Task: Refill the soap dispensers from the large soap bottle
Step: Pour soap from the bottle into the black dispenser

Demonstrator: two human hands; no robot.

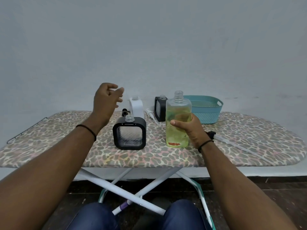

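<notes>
My right hand (191,130) grips the large clear soap bottle (178,113), which stands upright and uncapped with yellow-green soap inside. A black square dispenser (129,132) with an open neck stands just left of it, near the front. Behind it stand a white dispenser (137,106) and a second black dispenser (159,107), both uncapped. My left hand (106,98) hovers in the air above and left of the white dispenser, fingers loosely spread and holding nothing.
A teal basket (205,110) sits at the back right of the leopard-print ironing board (66,140). A black pump (124,112), a white pump (150,113) and a long-tubed pump (214,135) lie on the board. The board's crossed legs stand before my knees.
</notes>
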